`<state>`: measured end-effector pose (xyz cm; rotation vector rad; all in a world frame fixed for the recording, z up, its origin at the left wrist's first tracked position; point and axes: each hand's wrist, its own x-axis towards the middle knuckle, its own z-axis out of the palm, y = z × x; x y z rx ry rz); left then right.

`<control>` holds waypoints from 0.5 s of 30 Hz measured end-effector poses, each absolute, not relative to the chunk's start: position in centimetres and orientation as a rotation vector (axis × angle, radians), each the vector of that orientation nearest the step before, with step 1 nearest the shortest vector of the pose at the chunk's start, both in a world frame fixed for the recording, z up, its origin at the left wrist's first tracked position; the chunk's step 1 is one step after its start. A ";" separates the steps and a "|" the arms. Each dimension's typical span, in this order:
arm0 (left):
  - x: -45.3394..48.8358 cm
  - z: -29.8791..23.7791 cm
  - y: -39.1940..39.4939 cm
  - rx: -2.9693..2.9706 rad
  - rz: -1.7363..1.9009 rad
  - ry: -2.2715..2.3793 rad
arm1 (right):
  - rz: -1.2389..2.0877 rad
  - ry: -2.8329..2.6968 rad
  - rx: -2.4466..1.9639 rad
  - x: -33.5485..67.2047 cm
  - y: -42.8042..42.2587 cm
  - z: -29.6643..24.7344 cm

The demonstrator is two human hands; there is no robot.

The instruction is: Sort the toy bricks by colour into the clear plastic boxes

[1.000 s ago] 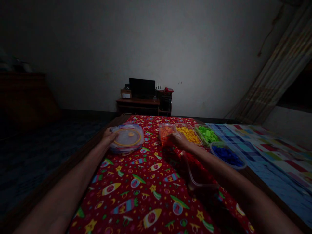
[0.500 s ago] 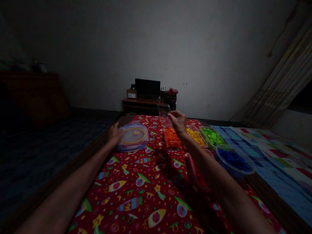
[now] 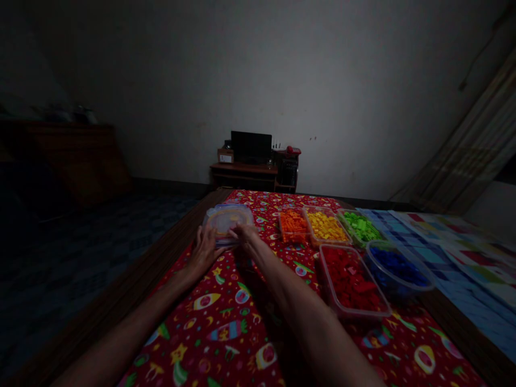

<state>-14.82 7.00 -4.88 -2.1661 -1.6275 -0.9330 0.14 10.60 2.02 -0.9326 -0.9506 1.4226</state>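
Note:
A pile of clear plastic lids (image 3: 228, 211), the top one with a yellowish ring, lies on the far left part of the red patterned cloth (image 3: 226, 293). My left hand (image 3: 205, 250) rests against the near left corner of the pile, thumb and fingers apart. Over its near right edge, my right hand (image 3: 245, 236) has bent fingers pressed together at a lid's rim. The fingertips are dim and slightly blurred, and the forearm's shadow falls on the cloth.
To the right stand plastic tubs of small pieces: orange (image 3: 293, 226), yellow (image 3: 325, 226), green (image 3: 360, 227), red (image 3: 352, 282) and blue (image 3: 397, 267). A bed with a checked cover (image 3: 427, 242) adjoins the table's right edge. Beyond is a monitor (image 3: 252, 147).
My right hand has come left and nearer, from above the orange tub with a clear plastic piece, down to the lids. My left hand has slid to their near corner. The red tub is now uncovered.

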 end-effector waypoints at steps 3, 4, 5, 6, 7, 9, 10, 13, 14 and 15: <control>-16.4 -5.1 7.5 -2.186 -0.966 -1.598 | 1.610 -0.957 -1.027 0.5 9.8 2.2; -17.0 -5.0 7.4 -2.186 -0.963 -1.622 | 1.663 -0.979 -1.053 0.7 9.6 2.4; -17.6 -4.8 7.3 -2.177 -0.957 -1.661 | 1.713 -1.005 -1.077 1.0 9.3 2.6; -18.2 -4.7 7.2 -2.166 -0.948 -1.708 | 1.762 -1.025 -1.094 1.4 9.1 2.8; -18.8 -4.4 7.1 -2.160 -0.934 -1.753 | 1.804 -1.060 -1.108 1.9 8.8 3.1; -19.7 -4.1 6.9 -2.162 -0.918 -1.818 | 1.789 -1.234 -1.146 3.6 8.5 4.0; -20.0 -3.9 6.9 -2.164 -0.921 -1.838 | 1.716 -1.367 -1.179 4.9 8.4 4.6; -20.4 -3.8 7.1 -2.171 -0.952 -1.872 | 1.296 -1.694 -1.306 10.7 8.9 7.1; -20.4 -3.7 7.1 -2.164 -0.963 -1.890 | 1.194 -1.701 -1.333 13.3 9.1 8.0; -20.3 -3.6 7.0 -2.148 -0.970 -1.910 | 0.955 -1.767 -1.385 16.2 9.4 8.8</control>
